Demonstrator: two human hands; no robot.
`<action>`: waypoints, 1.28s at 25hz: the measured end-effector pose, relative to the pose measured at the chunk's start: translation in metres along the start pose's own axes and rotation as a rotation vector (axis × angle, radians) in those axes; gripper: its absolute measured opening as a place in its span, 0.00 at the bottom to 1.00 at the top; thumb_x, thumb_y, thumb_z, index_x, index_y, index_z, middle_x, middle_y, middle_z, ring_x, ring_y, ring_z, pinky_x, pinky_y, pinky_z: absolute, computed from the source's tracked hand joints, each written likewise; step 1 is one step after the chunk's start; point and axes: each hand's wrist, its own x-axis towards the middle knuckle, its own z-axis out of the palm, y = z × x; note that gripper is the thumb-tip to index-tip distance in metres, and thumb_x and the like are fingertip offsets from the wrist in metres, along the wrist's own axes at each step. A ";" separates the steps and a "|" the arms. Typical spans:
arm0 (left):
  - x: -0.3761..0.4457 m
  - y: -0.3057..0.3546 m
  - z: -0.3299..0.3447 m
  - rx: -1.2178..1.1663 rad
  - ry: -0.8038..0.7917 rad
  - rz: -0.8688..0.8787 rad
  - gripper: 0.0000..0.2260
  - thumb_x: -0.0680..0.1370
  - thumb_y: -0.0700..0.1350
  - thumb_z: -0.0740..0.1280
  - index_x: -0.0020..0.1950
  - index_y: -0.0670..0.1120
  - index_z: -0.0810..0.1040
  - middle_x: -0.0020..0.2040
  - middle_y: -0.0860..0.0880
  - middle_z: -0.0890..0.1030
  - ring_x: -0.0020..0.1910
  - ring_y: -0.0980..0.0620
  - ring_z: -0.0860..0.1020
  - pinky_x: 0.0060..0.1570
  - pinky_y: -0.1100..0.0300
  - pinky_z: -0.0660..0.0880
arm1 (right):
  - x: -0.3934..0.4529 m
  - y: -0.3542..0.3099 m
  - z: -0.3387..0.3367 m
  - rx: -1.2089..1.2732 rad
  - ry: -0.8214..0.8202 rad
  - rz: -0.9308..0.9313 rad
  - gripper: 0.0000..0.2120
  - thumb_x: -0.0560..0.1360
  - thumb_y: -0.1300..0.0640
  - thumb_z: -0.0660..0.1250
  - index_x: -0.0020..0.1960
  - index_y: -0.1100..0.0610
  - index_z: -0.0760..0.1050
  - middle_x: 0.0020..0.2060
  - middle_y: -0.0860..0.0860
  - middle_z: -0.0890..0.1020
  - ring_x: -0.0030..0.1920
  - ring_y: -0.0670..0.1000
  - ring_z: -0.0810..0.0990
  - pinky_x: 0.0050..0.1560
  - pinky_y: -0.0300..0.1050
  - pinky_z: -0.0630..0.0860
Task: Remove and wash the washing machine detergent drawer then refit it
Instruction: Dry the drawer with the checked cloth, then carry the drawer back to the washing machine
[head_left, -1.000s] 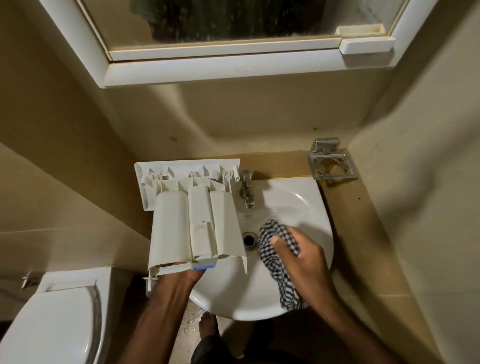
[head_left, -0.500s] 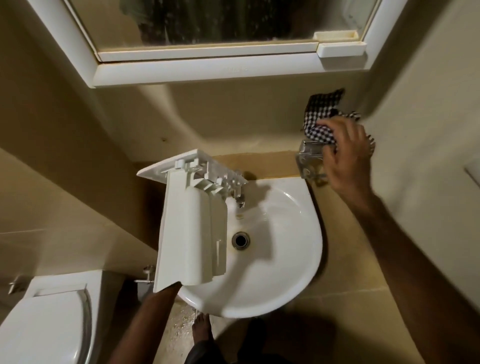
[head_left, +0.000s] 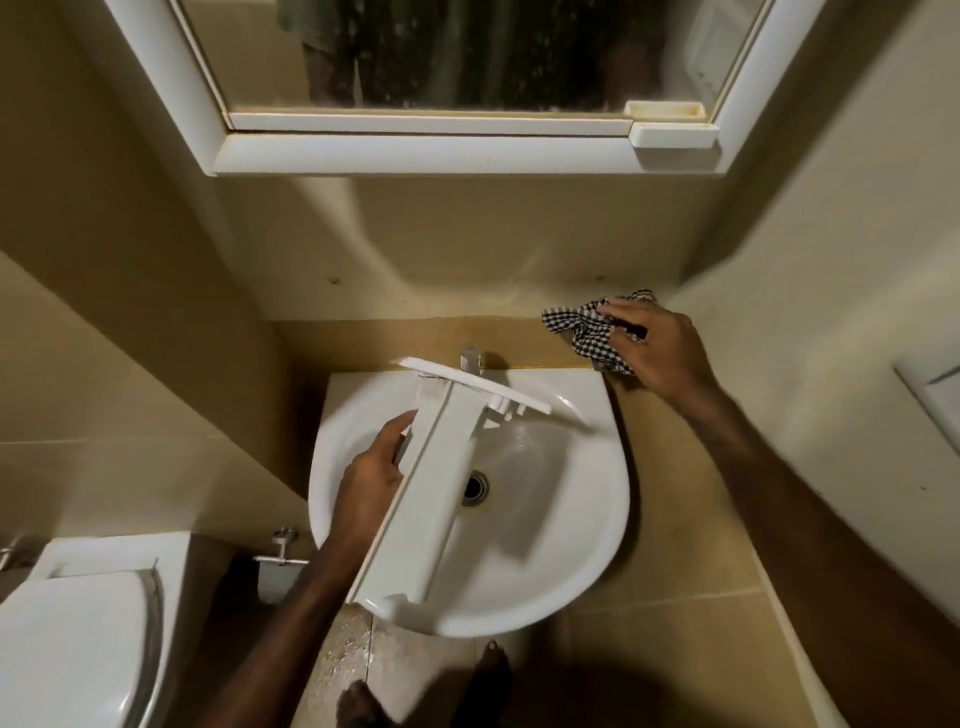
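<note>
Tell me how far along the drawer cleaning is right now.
Removal looks done: the detergent drawer is out, held by the left hand over the sink. In hand: the right hand holds the checked cloth at the ledge beside the basin. Whether washing is finished is unclear. Refitting is left.

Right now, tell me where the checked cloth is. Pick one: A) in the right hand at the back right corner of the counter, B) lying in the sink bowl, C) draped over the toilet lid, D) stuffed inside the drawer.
A: the right hand grips the checked cloth on the counter's back right corner, clear of the sink.
</note>
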 end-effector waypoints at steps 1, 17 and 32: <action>-0.003 0.000 -0.001 0.141 0.028 0.054 0.28 0.73 0.58 0.70 0.73 0.60 0.73 0.51 0.51 0.86 0.51 0.46 0.83 0.49 0.54 0.79 | -0.007 -0.011 -0.004 -0.014 0.071 -0.005 0.16 0.78 0.56 0.69 0.65 0.49 0.84 0.65 0.46 0.84 0.65 0.46 0.81 0.70 0.46 0.75; -0.136 -0.092 -0.120 0.798 0.412 0.530 0.29 0.74 0.70 0.70 0.67 0.52 0.82 0.41 0.53 0.85 0.33 0.52 0.82 0.28 0.59 0.76 | -0.234 -0.205 0.089 0.539 -0.839 0.229 0.37 0.71 0.21 0.64 0.62 0.50 0.83 0.56 0.51 0.87 0.59 0.51 0.84 0.63 0.56 0.79; -0.434 -0.249 -0.355 0.620 1.105 0.075 0.12 0.82 0.56 0.66 0.59 0.52 0.84 0.52 0.53 0.83 0.50 0.51 0.77 0.46 0.56 0.75 | -0.464 -0.401 0.307 0.546 -1.096 0.202 0.18 0.74 0.43 0.75 0.49 0.59 0.86 0.43 0.55 0.89 0.44 0.56 0.88 0.41 0.48 0.81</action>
